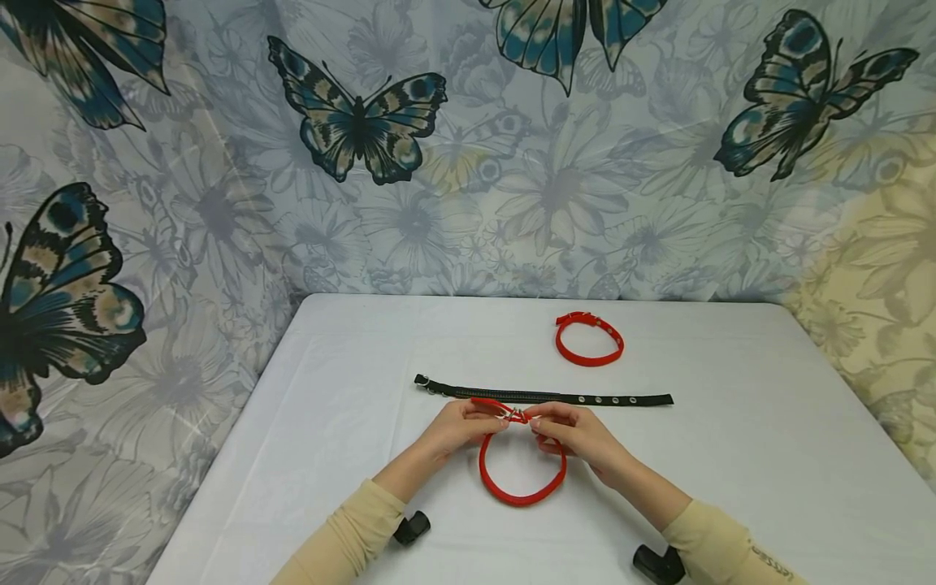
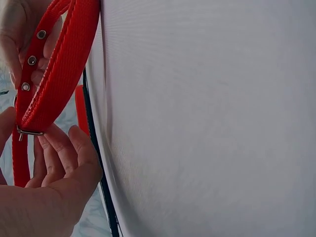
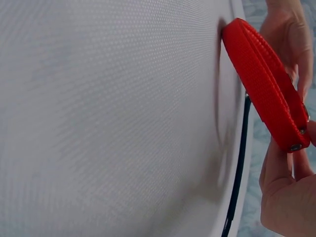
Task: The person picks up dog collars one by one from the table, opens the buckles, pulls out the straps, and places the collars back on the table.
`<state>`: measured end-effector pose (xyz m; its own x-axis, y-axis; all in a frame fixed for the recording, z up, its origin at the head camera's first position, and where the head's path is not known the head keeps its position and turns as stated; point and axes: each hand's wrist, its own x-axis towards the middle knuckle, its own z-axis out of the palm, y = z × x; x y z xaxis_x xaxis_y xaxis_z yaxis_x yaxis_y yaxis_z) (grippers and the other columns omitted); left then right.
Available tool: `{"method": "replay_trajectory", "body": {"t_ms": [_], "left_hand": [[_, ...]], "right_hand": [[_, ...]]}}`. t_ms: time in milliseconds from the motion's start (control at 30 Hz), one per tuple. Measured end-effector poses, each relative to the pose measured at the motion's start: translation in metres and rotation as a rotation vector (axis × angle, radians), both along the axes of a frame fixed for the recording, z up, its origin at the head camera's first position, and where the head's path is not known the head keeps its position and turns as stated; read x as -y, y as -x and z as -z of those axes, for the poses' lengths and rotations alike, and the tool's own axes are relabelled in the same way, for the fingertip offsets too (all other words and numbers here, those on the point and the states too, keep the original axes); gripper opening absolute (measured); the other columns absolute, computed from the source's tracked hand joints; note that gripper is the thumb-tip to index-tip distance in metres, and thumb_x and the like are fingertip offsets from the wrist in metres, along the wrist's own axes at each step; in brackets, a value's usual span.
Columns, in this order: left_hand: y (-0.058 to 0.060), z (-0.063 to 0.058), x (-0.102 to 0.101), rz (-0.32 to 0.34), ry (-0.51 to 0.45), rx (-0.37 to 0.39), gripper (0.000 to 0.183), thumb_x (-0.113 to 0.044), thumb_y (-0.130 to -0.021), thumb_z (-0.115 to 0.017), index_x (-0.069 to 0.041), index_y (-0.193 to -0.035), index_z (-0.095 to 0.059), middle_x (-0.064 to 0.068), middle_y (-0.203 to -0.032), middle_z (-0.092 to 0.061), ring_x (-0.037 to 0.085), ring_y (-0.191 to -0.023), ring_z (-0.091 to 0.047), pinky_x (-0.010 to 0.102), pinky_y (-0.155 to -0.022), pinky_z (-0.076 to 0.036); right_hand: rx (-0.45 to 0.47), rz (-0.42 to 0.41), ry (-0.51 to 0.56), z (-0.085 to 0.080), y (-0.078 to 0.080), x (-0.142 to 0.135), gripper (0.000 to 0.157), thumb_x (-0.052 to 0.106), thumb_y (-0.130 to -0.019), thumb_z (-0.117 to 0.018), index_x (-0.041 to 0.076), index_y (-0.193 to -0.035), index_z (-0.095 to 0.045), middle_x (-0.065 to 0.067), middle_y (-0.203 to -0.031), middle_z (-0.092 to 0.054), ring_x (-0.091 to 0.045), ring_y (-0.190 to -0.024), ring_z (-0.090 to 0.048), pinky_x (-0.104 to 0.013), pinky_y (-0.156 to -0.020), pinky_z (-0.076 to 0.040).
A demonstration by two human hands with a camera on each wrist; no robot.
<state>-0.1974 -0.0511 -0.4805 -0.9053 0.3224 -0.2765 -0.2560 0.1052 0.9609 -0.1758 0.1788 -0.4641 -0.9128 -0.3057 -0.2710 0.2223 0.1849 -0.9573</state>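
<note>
A red collar point(image 1: 521, 499), bent into a loop, is held between both hands just above the table. My left hand point(image 1: 462, 426) pinches it at the upper left, near the metal buckle point(image 2: 30, 132). Opposite, my right hand point(image 1: 578, 435) grips the band just right of the buckle. The left wrist view shows metal eyelets point(image 2: 32, 60) along the strap and a length of red strap point(image 2: 20, 160) beyond the buckle, by the left fingers. Thick padded webbing point(image 3: 256, 81) of the loop faces the right wrist camera.
Behind the hands a black collar point(image 1: 559, 397) with eyelets lies stretched out flat. Farther back, a second red collar point(image 1: 589, 360) lies closed in a ring. All are on a white-covered table point(image 1: 329, 382), with a butterfly-print cloth point(image 1: 468, 219) hanging behind it.
</note>
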Motion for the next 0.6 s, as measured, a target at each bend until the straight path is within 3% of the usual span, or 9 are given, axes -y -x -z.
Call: {"method": "replay_trajectory", "body": {"t_ms": [333,600], "left_hand": [[-0.0009,-0.0013,0.0016,0.016,-0.010,0.003,0.026,-0.017,-0.083,-0.078,-0.002,-0.103,-0.074,0.000,-0.090,-0.073,0.009,-0.081,-0.063,0.022,-0.069,-0.048],[-0.0006,0.0003,0.0052,-0.016,-0.010,0.004,0.027,-0.019,-0.083,-0.077,-0.003,-0.105,-0.073,-0.003,-0.088,-0.071,0.009,-0.081,-0.061,0.024,-0.071,-0.047]], "right_hand": [[0.004,-0.030,0.002,-0.0009,-0.0004,-0.0014,0.040,0.025,-0.093,-0.068,0.001,-0.125,-0.064,-0.017,-0.102,-0.065,-0.017,-0.085,-0.060,-0.030,-0.079,-0.056],[-0.001,-0.054,-0.029,-0.0018,0.0000,-0.0043,0.042,0.028,-0.095,-0.065,0.003,-0.128,-0.062,-0.019,-0.109,-0.063,-0.017,-0.083,-0.062,-0.029,-0.078,-0.056]]}}
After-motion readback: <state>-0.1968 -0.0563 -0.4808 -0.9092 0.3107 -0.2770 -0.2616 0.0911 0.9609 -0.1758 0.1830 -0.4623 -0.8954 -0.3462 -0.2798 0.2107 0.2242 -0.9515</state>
